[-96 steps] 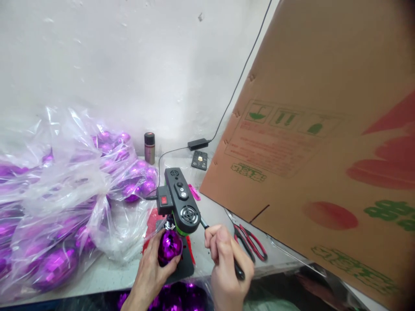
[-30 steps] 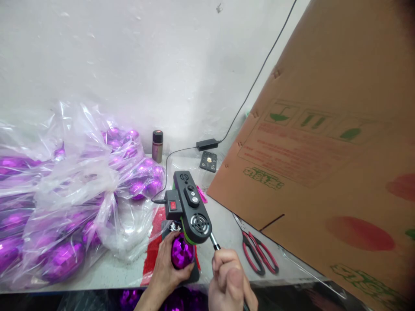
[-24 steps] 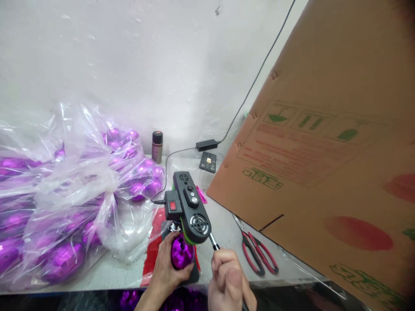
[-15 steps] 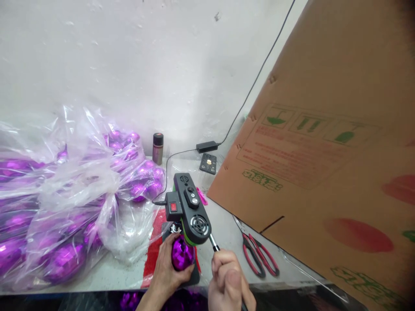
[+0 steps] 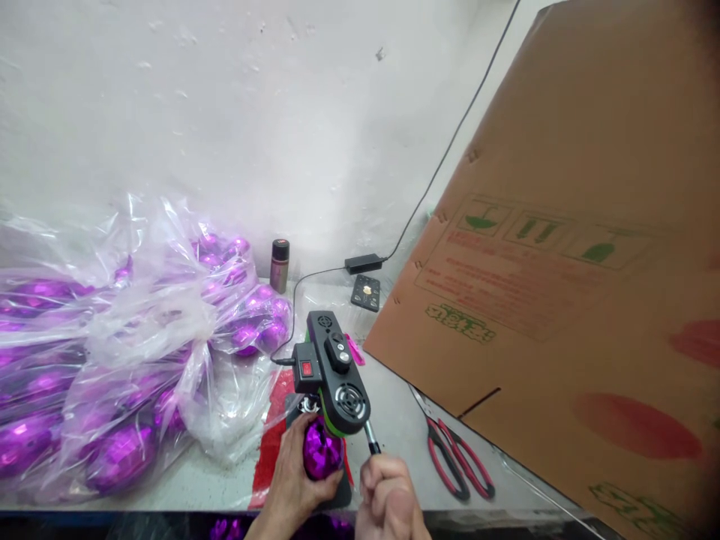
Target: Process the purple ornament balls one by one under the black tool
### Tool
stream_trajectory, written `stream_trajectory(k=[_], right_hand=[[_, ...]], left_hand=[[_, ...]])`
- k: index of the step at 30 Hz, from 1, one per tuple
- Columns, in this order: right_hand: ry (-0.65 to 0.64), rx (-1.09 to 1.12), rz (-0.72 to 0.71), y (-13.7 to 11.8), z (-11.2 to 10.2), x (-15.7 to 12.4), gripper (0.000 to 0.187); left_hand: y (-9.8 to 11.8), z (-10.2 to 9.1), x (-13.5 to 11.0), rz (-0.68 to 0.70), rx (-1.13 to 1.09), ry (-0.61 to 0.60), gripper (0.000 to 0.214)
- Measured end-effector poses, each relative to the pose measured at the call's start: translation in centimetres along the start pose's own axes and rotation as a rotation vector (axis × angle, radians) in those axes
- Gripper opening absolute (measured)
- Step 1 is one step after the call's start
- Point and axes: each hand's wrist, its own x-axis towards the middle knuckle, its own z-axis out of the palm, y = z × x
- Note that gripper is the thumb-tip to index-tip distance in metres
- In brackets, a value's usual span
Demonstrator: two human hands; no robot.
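Observation:
My left hand (image 5: 295,476) is closed round a shiny purple faceted ball (image 5: 323,450), with the thumb along its lower side. The ball sits against the near end of a black tabletop machine (image 5: 337,375) with round vents, a red switch and a green edge. A metal lever with a dark grip (image 5: 372,437) sticks out from the machine's right side. My right hand (image 5: 391,499) is wrapped round that lever; the fingers hide most of its grip.
Clear plastic bags of purple balls (image 5: 124,450) fill the left. A large cardboard box (image 5: 534,300) leans at the right, with red-handled scissors (image 5: 461,457) beside it. Behind are a small bottle (image 5: 280,266), a power adapter (image 5: 363,263) and a black card-like object (image 5: 365,292).
The whole view has shifted slightly, so everything sits a little lower and further right. My right hand on the lever is lower relative to the machine. My left hand still holds the ball.

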Motion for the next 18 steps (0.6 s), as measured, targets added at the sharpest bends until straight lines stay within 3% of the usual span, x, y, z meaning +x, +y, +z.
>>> stream_trajectory(k=[4, 8, 12, 13, 15, 18], right_hand=[[0.026, -0.025, -0.041, 1.3, -0.4, -1.3, 0.059], [-0.039, -0.043, -0.087, 1.6, -0.6, -1.5, 0.059], [-0.069, -0.002, -0.049, -0.6, 0.0, 1.3, 0.055], [-0.031, 0.011, -0.023, -1.4, 0.3, 2.3, 0.053], [-0.071, -0.001, 0.071, -2.8, 0.9, 4.2, 0.051], [-0.101, -0.028, 0.125, -3.9, 1.4, 5.7, 0.055]], left_hand=[[0.5, -0.4, 0.3, -0.003, -0.012, -0.015, 0.072], [0.1, -0.1, 0.0, -0.012, -0.033, -0.006, 0.072], [-0.3, -0.1, 0.1, -0.038, -0.060, -0.032, 0.075], [-0.4, -0.2, 0.3, -0.041, -0.074, -0.051, 0.075], [-0.6, -0.5, 0.3, -0.048, -0.108, -0.096, 0.076], [-1.1, -1.1, -1.1, -0.066, -0.138, -0.078, 0.080]])
